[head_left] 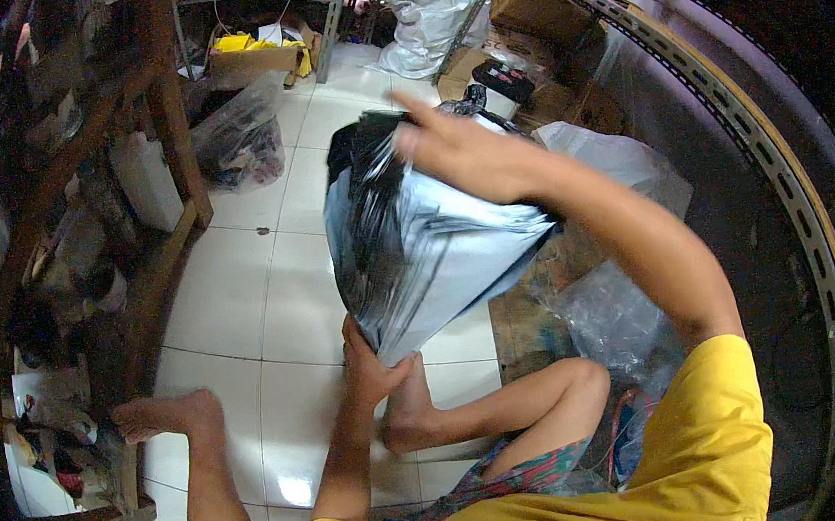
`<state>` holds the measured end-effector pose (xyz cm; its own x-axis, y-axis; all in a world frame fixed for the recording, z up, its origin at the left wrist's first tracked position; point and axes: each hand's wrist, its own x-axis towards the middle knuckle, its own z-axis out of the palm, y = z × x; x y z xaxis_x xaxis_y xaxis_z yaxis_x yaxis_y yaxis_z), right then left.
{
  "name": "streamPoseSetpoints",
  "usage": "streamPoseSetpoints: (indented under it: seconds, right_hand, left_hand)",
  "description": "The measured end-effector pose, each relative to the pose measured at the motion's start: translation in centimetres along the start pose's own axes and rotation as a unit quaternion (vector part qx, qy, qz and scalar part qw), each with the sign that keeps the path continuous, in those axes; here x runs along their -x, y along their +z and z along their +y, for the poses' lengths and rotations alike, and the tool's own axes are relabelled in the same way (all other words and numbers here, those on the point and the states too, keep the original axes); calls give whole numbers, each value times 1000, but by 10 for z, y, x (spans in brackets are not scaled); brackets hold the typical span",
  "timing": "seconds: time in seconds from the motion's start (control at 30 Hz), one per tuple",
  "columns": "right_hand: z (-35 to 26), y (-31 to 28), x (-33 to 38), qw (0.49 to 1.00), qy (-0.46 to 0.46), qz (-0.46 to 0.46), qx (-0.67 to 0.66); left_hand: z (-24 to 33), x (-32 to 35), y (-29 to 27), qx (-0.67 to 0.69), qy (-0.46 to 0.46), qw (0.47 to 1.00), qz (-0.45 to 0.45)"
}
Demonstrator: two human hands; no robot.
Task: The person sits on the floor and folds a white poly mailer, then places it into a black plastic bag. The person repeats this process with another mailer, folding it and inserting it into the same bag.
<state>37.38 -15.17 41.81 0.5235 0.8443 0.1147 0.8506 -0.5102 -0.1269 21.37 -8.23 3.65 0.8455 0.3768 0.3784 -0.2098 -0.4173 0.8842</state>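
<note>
Left fingers: my left hand [375, 365] pinches the narrow gathered corner of the black-and-white plastic sheaf [467, 256], apparently to bind its loose layers.
Right fingers: on my right hand [473, 160], thumb and forefinger spread apart by the upper edge; blur hides whether they touch, perhaps placed to steady the wide end.
Sheaf: raised before me over the white tile floor [210, 300], likely for room to handle it.
Beyond: a cardboard box [236, 69] holds yellow packets, presumably against scattering; a clear plastic bag [240, 142] sits nearer.
</note>
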Motion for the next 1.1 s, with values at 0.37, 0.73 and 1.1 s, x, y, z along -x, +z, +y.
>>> streamPoseSetpoints:
  seconds: [0.37,0.73,1.1]
  right_hand:
    - [21,-32,24,993,-43,93,-60]
    - [12,-24,15,991,-54,59,-111]
    - [44,157,204,776,216,353,-476]
  left_hand:
    - [4,8,8,22,-44,998,-26]
    - [13,-2,3,65,2,998,-23]
    - [5,-3,-8,87,-59,989,-101]
